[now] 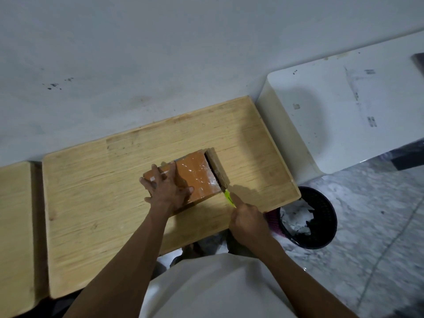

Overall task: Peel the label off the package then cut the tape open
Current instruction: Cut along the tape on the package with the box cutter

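A brown cardboard package (197,174) wrapped in shiny clear tape lies on the wooden table (114,180). My left hand (166,188) presses flat on its near left part, fingers spread. My right hand (249,220) grips a yellow-green utility knife (229,198). The knife's tip sits at the package's near right corner. Along the right edge a flap (218,167) stands lifted, with a dark gap beside it. A small white scrap (152,179) shows near my left fingers.
A black waste basket (321,216) holding crumpled paper stands on the marble floor right of the table. A white table (344,106) adjoins on the right. A second wooden table (13,226) sits at the left. The wall runs behind.
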### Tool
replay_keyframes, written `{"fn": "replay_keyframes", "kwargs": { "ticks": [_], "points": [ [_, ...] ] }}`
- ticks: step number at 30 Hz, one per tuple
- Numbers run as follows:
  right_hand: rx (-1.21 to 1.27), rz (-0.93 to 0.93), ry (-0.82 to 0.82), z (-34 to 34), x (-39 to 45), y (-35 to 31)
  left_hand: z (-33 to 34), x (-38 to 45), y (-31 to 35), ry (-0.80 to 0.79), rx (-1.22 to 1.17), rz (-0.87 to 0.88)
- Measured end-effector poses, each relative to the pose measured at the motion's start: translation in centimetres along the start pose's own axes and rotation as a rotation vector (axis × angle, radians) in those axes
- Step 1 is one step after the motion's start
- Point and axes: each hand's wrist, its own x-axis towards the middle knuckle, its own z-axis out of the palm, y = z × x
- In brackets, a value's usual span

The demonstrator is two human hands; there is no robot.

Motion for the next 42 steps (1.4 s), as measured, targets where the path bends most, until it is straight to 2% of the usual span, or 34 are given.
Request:
{"fn": "replay_keyframes", "kwargs": {
  "ticks": [3, 9, 18, 22, 28, 31, 33, 37, 42],
  "points": [
    [0.114, -0.009, 0.103, -0.5, 0.3, 0.3, 0.0, 0.0, 0.0, 0.005, -0.001, 0.002],
    [0.392, 0.131, 0.183, -2.0, 4.3, -0.5, 0.4, 0.3, -0.2, 0.02, 0.003, 0.004],
    [0.614, -0.008, 0.45, -2.9, 8.3, -1.3, 0.7, 0.7, -0.2, 0.029, 0.03, -0.046],
    [0.523, -0.109, 0.482, -2.8, 10.1, -0.2, 0.9, 0.8, -0.4, 0.038, 0.028, -0.035],
    [0.546, -0.131, 0.141, -3.5, 11.6, 0.7, 0.9, 0.7, -0.4, 0.023, 0.004, -0.044],
    [0.495, -0.111, 0.055, -3.4, 12.4, 1.7, 0.8, 0.6, -0.3, 0.026, 0.016, -0.046],
    [0.406, -0.087, 0.054, -3.0, 13.3, 2.5, 0.8, 0.6, -0.2, 0.028, 0.016, -0.052],
    [0.131, -0.046, 0.221, -2.5, 15.1, 4.2, 0.6, 0.4, -0.1, 0.02, 0.007, -0.048],
    [-0.219, -0.022, 0.206, -2.0, 15.9, 5.4, 0.7, 0.2, -0.2, 0.028, 0.02, -0.04]
  ]
}}
